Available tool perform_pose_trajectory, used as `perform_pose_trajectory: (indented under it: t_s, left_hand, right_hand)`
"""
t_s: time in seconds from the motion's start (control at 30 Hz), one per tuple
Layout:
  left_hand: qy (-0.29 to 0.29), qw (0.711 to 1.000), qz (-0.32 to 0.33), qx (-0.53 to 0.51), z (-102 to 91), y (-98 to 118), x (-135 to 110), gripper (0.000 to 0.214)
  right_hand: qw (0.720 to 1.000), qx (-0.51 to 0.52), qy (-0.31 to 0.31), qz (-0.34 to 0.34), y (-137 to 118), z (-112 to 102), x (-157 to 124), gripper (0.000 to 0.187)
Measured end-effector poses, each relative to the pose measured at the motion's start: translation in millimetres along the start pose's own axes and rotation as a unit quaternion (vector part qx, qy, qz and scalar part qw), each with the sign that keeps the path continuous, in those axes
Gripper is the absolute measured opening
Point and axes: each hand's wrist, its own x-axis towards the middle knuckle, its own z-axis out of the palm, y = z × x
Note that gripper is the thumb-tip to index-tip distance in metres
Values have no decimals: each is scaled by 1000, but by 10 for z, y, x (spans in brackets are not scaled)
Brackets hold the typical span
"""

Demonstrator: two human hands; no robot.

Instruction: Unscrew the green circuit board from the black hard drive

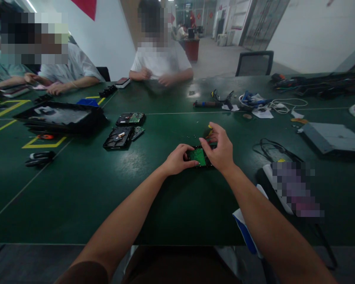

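A black-cased device with a green circuit board, which looks like a hard drive (197, 157), lies on the table in front of me. My left hand (179, 158) grips its left end, with the thumb on the near edge and fingers at the far side. Over its right end is my right hand (220, 148), thumb and fingers closed around a small yellow-and-black tool, apparently a screwdriver (208, 131). The tool's tip is hidden. Several tiny screw-like bits (192, 136) lie just beyond the device.
To the left lie an opened black casing (118, 138), another board-bearing unit (130, 118) and a black tray (59, 116). A power strip (276, 185), a grey metal box (335, 136) and cables (284, 103) are on the right. People sit across the table.
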Motion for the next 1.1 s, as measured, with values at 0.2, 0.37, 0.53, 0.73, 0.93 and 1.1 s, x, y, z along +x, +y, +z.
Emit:
perform_pose_trajectory:
  t_s: [0.2, 0.37, 0.53, 0.73, 0.93, 1.1]
  left_hand:
    - [-2, 1000, -3, 4, -2, -12, 0, 65]
    - [0, 1000, 4, 0, 3, -9, -1, 64]
    - [3, 1000, 6, -5, 14, -24, 0, 65]
    - [3, 1000, 5, -4, 22, -43, 10, 65]
    - [4, 1000, 5, 0, 8, -15, 1, 65]
    - [-1, 1000, -1, -1, -1, 2, 1, 64]
  right_hand:
    - [1000, 8, -8, -12, -10, -15, -3, 59]
    - [1000, 22, -16, 6, -26, -9, -7, 59]
    - [1000, 3, -14, -6, -40, -17, 1, 57]
    - [999, 33, -3, 5, -5, 13, -1, 60]
    - [1000, 5, -1, -12, -5, -2, 5, 57]
    - [1000, 22, -5, -6, -6, 10, -2, 64]
